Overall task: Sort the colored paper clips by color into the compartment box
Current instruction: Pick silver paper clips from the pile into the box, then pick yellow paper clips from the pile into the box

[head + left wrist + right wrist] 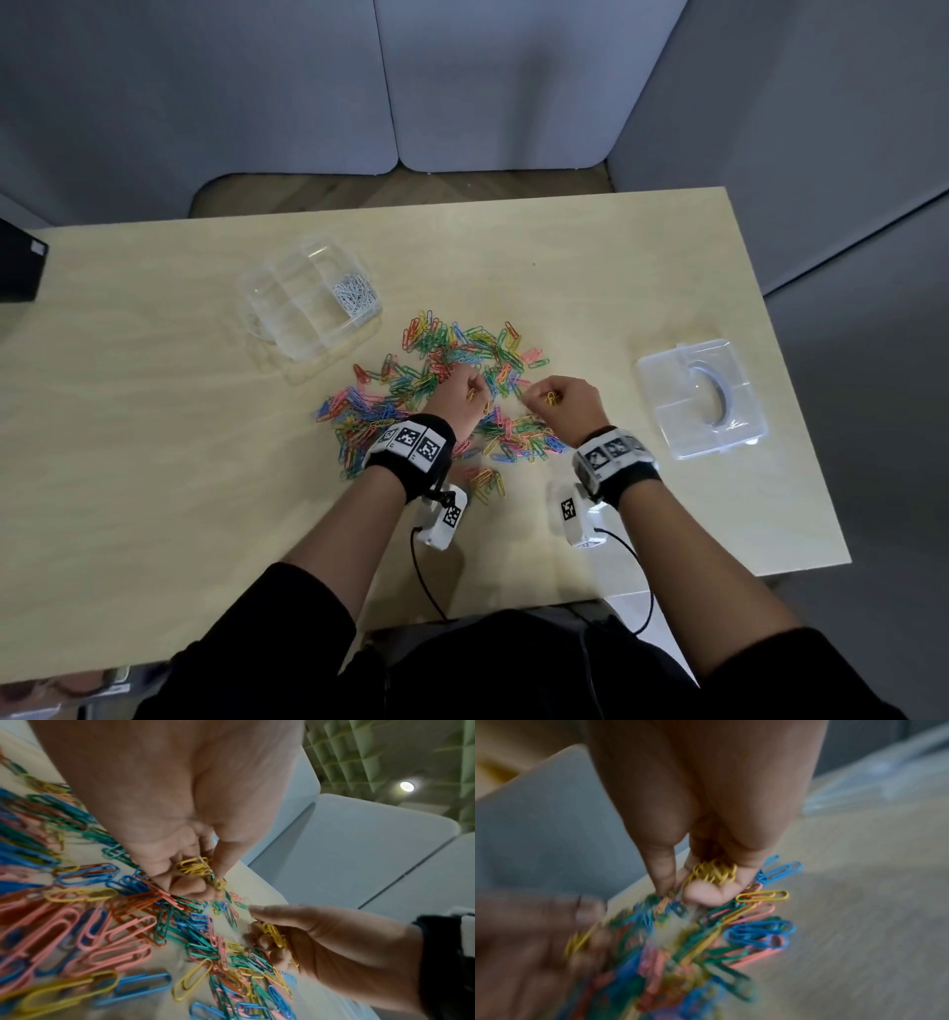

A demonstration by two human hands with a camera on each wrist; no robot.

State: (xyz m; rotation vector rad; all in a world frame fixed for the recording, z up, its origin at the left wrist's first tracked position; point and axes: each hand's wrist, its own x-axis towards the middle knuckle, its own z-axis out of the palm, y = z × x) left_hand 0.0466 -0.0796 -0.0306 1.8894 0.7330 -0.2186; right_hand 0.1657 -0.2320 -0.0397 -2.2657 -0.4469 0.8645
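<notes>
Both hands are down in the pile of mixed paper clips [436, 390] on the tabletop [154, 437], and both are gathering yellow. The left hand [454, 393] has its fingers curled round a small bunch of yellow clips [194, 866], its fingertips touching the clips beneath; the right hand [562, 403], just beside it, likewise grips its own cluster of yellow clips [714, 871] against the palm while the thumb and forefinger reach for another. The compartment box [313, 300] sits ahead and to the left of the left hand, well apart from it, with white clips [354, 295] already lying in one of its cells; which cells are free for yellow I judge to be any of the others, all of which look bare. A second clear box [701, 398], closed, lies off to the right of the right hand. To do this step well, I would keep the held bunches pinned by the lower fingers and pick only with thumb and forefinger, lifting each yellow clip straight up so it does not drag a hooked neighbour of another colour along. Check each handful for a stray green or orange before carrying it over, and empty it low over one cell, so nothing bounces across a divider.
</notes>
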